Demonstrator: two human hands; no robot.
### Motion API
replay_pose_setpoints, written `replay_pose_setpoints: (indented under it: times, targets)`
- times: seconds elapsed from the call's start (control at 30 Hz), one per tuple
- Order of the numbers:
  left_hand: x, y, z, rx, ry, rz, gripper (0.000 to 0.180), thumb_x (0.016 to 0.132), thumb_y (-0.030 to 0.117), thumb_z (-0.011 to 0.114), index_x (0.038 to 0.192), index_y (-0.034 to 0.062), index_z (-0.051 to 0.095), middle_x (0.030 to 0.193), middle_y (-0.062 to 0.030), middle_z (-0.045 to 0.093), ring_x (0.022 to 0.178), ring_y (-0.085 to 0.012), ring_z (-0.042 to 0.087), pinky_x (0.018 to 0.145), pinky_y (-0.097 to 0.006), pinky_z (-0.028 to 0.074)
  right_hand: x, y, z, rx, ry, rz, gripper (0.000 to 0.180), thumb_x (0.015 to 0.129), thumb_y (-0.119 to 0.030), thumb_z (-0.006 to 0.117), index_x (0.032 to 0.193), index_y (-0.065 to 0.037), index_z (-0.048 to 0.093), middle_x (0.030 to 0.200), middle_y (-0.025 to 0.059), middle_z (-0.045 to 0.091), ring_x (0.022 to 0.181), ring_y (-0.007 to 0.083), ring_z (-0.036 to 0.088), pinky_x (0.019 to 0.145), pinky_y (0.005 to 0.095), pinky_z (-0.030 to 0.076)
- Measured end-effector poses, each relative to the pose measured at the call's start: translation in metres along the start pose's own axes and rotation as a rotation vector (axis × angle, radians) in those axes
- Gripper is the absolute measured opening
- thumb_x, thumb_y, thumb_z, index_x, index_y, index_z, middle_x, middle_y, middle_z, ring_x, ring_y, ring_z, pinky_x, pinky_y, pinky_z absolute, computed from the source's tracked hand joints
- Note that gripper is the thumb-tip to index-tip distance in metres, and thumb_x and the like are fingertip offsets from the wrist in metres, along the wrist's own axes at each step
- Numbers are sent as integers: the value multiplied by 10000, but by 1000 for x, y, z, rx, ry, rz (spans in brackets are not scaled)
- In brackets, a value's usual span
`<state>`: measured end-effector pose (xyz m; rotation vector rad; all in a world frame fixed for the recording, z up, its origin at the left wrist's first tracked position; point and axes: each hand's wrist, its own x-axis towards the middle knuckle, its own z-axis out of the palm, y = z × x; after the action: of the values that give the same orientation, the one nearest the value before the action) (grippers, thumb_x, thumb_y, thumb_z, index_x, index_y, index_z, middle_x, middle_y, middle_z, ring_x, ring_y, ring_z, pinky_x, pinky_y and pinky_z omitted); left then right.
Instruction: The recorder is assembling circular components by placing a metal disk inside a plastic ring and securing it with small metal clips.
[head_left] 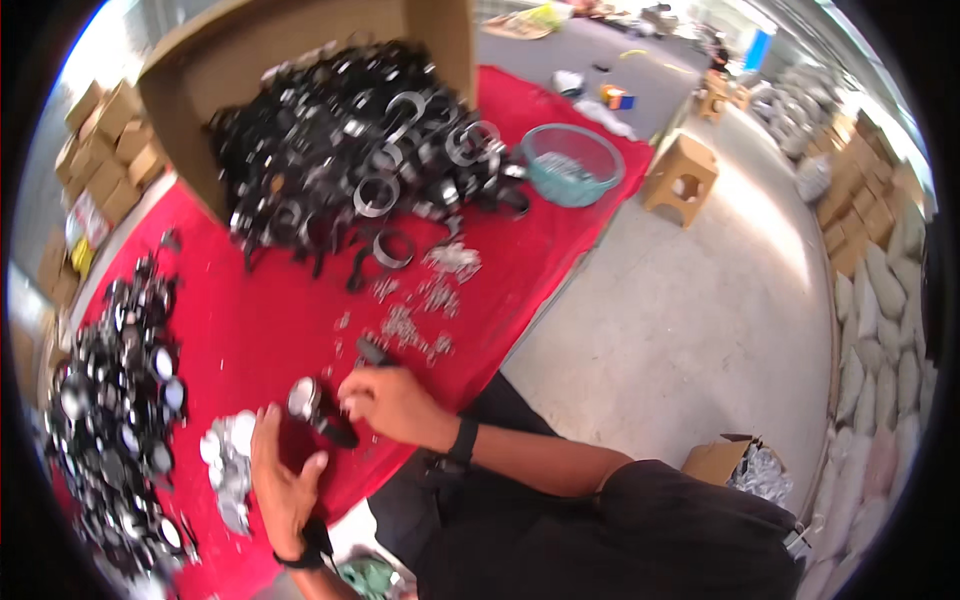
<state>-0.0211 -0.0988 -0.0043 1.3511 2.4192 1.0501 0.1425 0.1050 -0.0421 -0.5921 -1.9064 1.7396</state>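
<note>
On the red cloth, a watch [303, 399] with a round pale face and a black strap lies between my hands. My left hand [284, 487] is open, thumb and fingers apart. Its fingertips reach beside a small heap of silvery-white discs and pieces [232, 455]. My right hand [388, 400] is closed, its fingers bent together just right of the watch; what they pinch, if anything, is hidden. A short dark stick-like piece [374, 352] shows just beyond its knuckles, and I cannot tell whether the hand holds it. Several tiny metal pieces [402, 326] lie scattered beyond it.
A tipped cardboard box [185, 70] spills black watches or straps and silvery rings [375, 195] at the back. More dark watches [118, 400] lie heaped at left. A teal bowl [572, 185] stands back right, near a stool [684, 172]. An opened carton [715, 461] sits at right.
</note>
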Motion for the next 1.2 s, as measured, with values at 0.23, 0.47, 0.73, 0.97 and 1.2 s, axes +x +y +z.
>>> replay_pose_setpoints:
  times: [0.23,0.47,0.73,0.97,1.2]
  targets:
    - [-1,-10,5,14,0,115,883,813,261,990,1582,34,621,1638,-227,624,1603,-431,511,1328,-526,406,6,1,6,-37,-20,-92,138,1045,22,744,1166,7,808,1027,79,784,868,93,741,711,286,598]
    - [3,-5,5,17,9,107,895,807,265,992,1584,21,624,1641,-239,620,1600,-439,510,1327,-526,409,16,-5,19,-221,2,-306,145,985,47,777,1117,14,828,1028,142,789,897,267,790,794,362,619]
    - [16,-4,14,-11,12,197,753,884,282,918,1535,17,649,1562,-246,670,1529,-461,570,1282,-532,460,23,-2,27,-324,-11,-670,170,958,91,758,1094,3,811,1029,157,779,941,326,798,812,399,643]
    - [21,1,12,20,3,144,486,965,172,821,1408,-15,748,1440,-256,750,1409,-439,676,1213,-491,531,30,5,28,-470,13,-810,202,878,75,786,1047,-34,801,1019,136,788,901,337,795,788,412,649]
    - [31,6,13,38,26,82,359,993,154,825,1304,-26,807,1333,-232,804,1188,-430,785,1044,-442,632,32,11,34,-503,76,-864,243,850,85,806,1045,-60,800,1002,108,798,884,312,798,763,394,657]
